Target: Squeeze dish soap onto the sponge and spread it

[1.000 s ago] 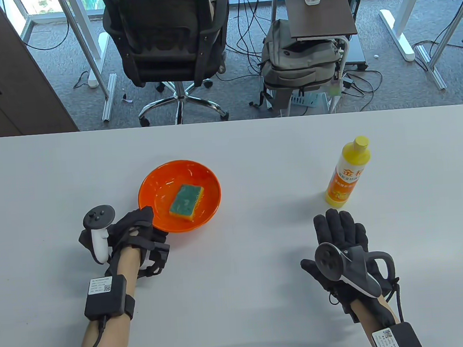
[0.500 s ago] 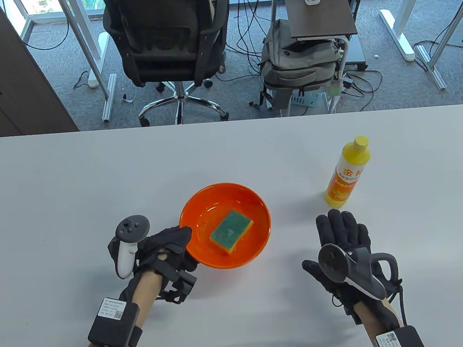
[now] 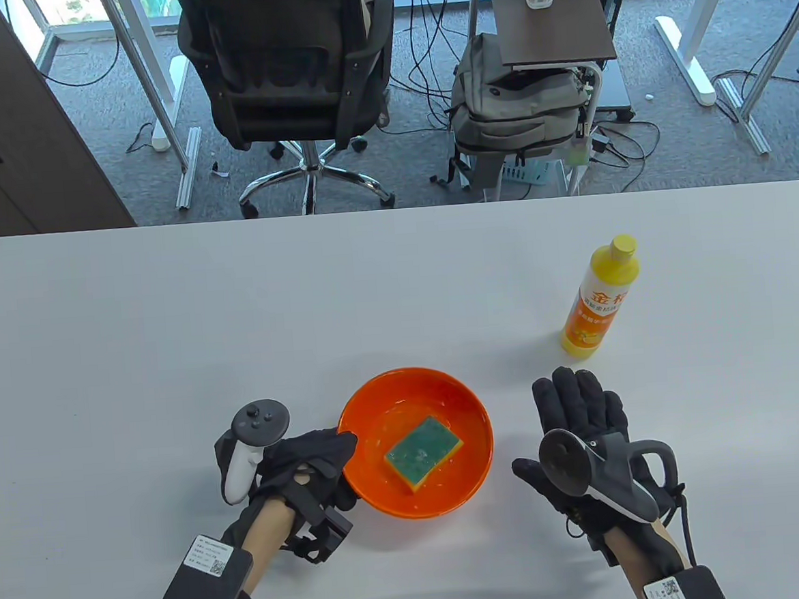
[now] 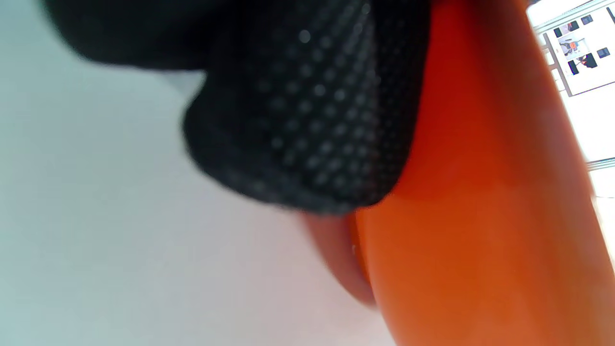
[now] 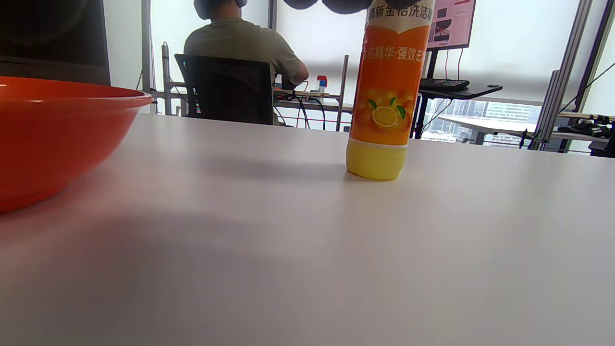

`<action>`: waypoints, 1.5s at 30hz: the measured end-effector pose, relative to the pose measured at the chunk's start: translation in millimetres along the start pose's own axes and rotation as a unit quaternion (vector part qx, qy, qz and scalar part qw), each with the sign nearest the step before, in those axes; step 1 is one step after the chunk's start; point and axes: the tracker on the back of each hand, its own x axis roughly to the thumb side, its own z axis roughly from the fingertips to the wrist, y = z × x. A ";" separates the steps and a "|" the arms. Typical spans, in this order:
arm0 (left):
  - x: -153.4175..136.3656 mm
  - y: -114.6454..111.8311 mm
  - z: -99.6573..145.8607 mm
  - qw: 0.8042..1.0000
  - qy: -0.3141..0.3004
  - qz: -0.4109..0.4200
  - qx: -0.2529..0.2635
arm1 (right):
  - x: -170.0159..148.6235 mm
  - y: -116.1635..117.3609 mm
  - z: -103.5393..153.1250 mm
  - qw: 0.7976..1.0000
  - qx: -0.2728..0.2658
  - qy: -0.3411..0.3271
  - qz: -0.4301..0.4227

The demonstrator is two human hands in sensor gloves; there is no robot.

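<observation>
An orange bowl (image 3: 379,400) sits near the table's front, holding a green-topped yellow sponge (image 3: 424,451). My left hand (image 3: 315,463) grips the bowl's left rim, thumb over the edge; in the left wrist view a gloved finger (image 4: 307,120) lies against the bowl's outer wall (image 4: 480,216). A yellow dish soap bottle (image 3: 601,299) stands upright at the right, cap on. My right hand (image 3: 578,410) lies flat and open on the table just in front of the bottle, apart from it. The right wrist view shows the bottle (image 5: 389,96) and the bowl's side (image 5: 53,134).
The white table (image 3: 168,315) ends at a far edge beyond the bottle. Behind it stand an office chair (image 3: 287,68), a backpack (image 3: 516,107) and a small side table (image 3: 550,15).
My left hand has dragged the bowl with the sponge toward the front and to the right. My right hand has stayed almost still; the bottle has not moved.
</observation>
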 end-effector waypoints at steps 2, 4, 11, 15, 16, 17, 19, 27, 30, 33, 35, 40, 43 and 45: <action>-2.0 0.5 -1.2 1.000 0.000 0.005 -0.004 | 2.2 0.9 0.1 1.000 0.000 -0.004 0.001; -2.6 0.8 -1.9 1.000 -0.001 0.005 -0.006 | 3.5 2.0 0.0 1.000 0.002 -0.006 0.003; -4.4 1.5 -3.4 1.000 0.002 0.001 -0.009 | 1.7 4.3 -1.0 1.000 0.008 -0.003 0.001; -3.7 1.3 -2.4 1.000 0.004 -0.002 -0.013 | 0.2 3.5 -2.2 1.000 0.010 0.001 0.000; -3.1 1.0 -2.3 1.000 0.003 -0.003 -0.015 | -0.2 3.7 -2.7 1.000 0.013 0.002 -0.002; -2.6 0.7 -2.3 1.000 0.002 -0.004 -0.018 | -0.6 3.9 -3.0 1.000 0.014 0.003 -0.003; -1.5 -0.4 -2.4 1.000 -0.001 -0.002 -0.027 | -1.5 4.1 -3.6 1.000 0.016 0.007 -0.004; 17.6 15.4 14.2 0.994 -0.040 -0.091 0.039 | -12.7 3.6 -7.4 0.999 -0.001 0.044 -0.024; 27.7 28.1 26.8 0.979 -0.064 -0.165 0.100 | -21.0 3.1 -10.1 0.996 -0.022 0.074 -0.037; 38.8 42.2 42.7 0.944 -0.087 -0.260 0.183 | -33.0 4.5 -15.3 0.991 -0.034 0.113 -0.068; 44.4 49.9 51.4 0.913 -0.092 -0.320 0.236 | -40.9 4.9 -19.0 0.986 -0.037 0.134 -0.096; 48.1 63.2 63.7 0.847 -0.077 -0.413 0.326 | -57.8 -0.1 -29.2 0.967 -0.074 0.193 -0.148; 46.0 68.8 65.1 0.828 -0.065 -0.435 0.349 | -69.1 -3.4 -41.3 0.952 -0.083 0.223 -0.191; 43.9 71.8 64.5 0.823 -0.058 -0.440 0.356 | -75.9 -4.3 -51.4 0.939 -0.088 0.242 -0.228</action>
